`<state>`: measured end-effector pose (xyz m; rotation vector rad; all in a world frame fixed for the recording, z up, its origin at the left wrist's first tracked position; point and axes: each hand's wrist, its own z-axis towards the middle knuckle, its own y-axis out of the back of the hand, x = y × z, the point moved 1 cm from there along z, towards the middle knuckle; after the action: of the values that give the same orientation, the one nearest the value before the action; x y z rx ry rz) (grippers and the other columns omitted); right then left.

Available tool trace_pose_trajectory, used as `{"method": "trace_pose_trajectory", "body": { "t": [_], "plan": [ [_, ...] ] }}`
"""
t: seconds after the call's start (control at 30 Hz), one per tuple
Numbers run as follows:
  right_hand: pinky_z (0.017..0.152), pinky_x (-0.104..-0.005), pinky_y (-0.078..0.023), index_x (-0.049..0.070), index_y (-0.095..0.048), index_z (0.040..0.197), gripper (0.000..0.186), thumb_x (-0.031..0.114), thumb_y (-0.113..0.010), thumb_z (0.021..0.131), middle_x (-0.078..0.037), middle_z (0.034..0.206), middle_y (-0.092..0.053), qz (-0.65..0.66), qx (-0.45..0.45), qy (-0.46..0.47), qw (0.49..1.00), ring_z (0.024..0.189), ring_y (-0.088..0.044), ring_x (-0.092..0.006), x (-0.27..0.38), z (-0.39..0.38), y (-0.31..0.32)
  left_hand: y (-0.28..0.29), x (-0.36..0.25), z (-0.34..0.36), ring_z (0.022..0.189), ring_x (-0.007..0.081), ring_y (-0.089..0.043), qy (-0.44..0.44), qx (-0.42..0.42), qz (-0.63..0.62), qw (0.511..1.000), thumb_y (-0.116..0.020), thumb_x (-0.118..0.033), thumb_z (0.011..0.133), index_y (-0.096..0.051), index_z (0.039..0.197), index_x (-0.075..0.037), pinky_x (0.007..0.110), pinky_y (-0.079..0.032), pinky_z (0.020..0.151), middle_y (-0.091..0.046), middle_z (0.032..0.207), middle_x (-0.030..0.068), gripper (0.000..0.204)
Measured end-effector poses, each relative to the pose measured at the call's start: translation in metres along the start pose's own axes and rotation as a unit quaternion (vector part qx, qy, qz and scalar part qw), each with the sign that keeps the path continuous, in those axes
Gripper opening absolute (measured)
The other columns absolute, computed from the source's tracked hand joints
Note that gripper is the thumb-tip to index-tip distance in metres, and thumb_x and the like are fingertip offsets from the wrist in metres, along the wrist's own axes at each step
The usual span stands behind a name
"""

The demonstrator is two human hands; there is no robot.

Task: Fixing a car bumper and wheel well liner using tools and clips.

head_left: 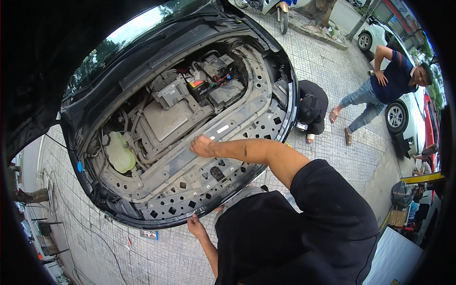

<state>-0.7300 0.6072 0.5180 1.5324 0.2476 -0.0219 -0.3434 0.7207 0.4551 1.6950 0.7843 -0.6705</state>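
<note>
A car's engine bay lies uncovered before me, with a grey radiator support panel (190,151) across its front. My right hand (203,146) rests on this panel, fingers curled and closed. Whatever they hold, if anything, is hidden. Lower down, my left hand (196,226) is closed beside the outer edge of the perforated front panel (180,199); its grip is too small to make out. Left of my right hand is a pale green fluid reservoir (120,153). Beyond it sit a dusty flat cover (166,118), a finned metal module (171,92) and a battery (198,88).
A person in black crouches (312,107) by the car's right corner. Another stands (392,78), hand on hip, near a parked white car (413,114). A blue tray (149,234) and a long hose (102,242) lie on the tiled ground. A scooter wheel (284,22) shows at the top.
</note>
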Motion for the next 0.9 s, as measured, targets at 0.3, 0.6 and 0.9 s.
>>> {"method": "trace_pose_trajectory", "body": {
  "t": [0.3, 0.6, 0.9],
  "plan": [
    [0.068, -0.045, -0.055, 0.009, -0.074, 0.099, 0.023, 0.016, -0.057, 0.085, -0.013, 0.104, -0.071, 0.142, 0.167, -0.07, 0.973, 0.1, -0.069, -0.0238, 0.007, 0.016, 0.01, 0.004, 0.034, 0.015, 0.048, 0.0071, -0.034, 0.006, 0.026, -0.093, 0.995, -0.062, -0.032, 0.098, -0.049, 0.073, -0.009, 0.026, -0.027, 0.043, -0.042, 0.059, -0.0033, 0.036],
    [0.066, -0.0427, -0.056, 0.009, -0.07, 0.097, 0.019, 0.017, -0.057, 0.087, -0.013, 0.093, -0.072, -0.018, 0.112, 0.036, 0.993, 0.091, -0.071, -0.0288, 0.001, 0.008, -0.002, 0.0, -0.031, 0.002, 0.044, 0.0045, -0.033, 0.167, 0.062, -0.23, 0.957, -0.061, -0.034, 0.098, -0.054, 0.079, -0.012, 0.022, -0.024, 0.038, -0.041, 0.059, -0.0058, 0.031],
    [0.077, -0.0429, -0.056, 0.006, -0.068, 0.099, 0.033, 0.035, -0.051, 0.097, -0.017, 0.1, -0.072, 0.125, 0.167, -0.103, 0.973, 0.094, -0.07, -0.0319, -0.01, -0.004, 0.017, -0.008, -0.06, 0.012, 0.062, 0.0088, -0.05, 0.269, 0.079, -0.442, 0.852, -0.058, -0.021, 0.095, -0.063, 0.092, -0.009, 0.023, -0.041, 0.052, -0.054, 0.075, -0.0017, 0.014]
  ]
}}
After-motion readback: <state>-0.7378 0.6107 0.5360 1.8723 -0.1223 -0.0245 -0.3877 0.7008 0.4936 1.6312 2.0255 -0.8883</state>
